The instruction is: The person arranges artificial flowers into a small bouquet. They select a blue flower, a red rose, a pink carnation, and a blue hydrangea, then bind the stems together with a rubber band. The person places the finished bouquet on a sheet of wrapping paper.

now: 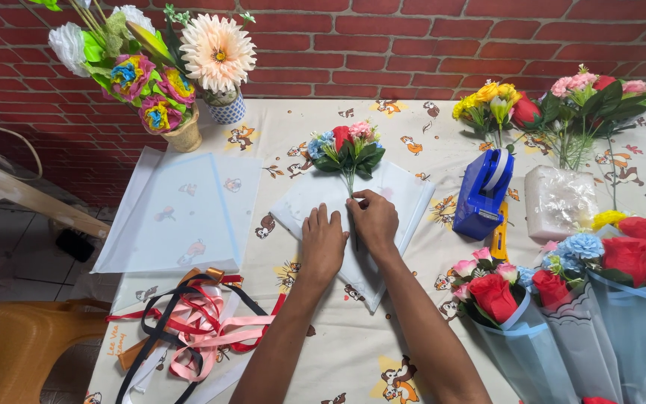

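1. Small bouquet (345,150) of artificial flowers lies just beyond the fingertips of both hands; it has one red, one pink and some blue blooms over dark green leaves, and its thin stems run down towards the right hand.
2. White wrapping paper (405,194) lies under the bouquet and under both hands, placed like a diamond, with one corner pointing back along the forearms.
3. Left hand (321,243) is flat and open, fingers together, pressing on the paper; it holds nothing.
4. Right hand (374,218) touches the left hand, fingers bent down on the stems and paper; I cannot tell if it really grips the stems.
5. Left of the left hand, near it, are clear sheets (177,213), and closer to the person a heap of ribbons (196,322) in pink, red and black.
6. Right of the right hand stands a blue tape dispenser (484,193), and behind it wrapped bouquets (562,299) fill the table edge.
7. Free tablecloth (353,352) shows between the forearms and around them.
8. Far past the bouquet, vases (188,133) stand by the brick wall (383,45).
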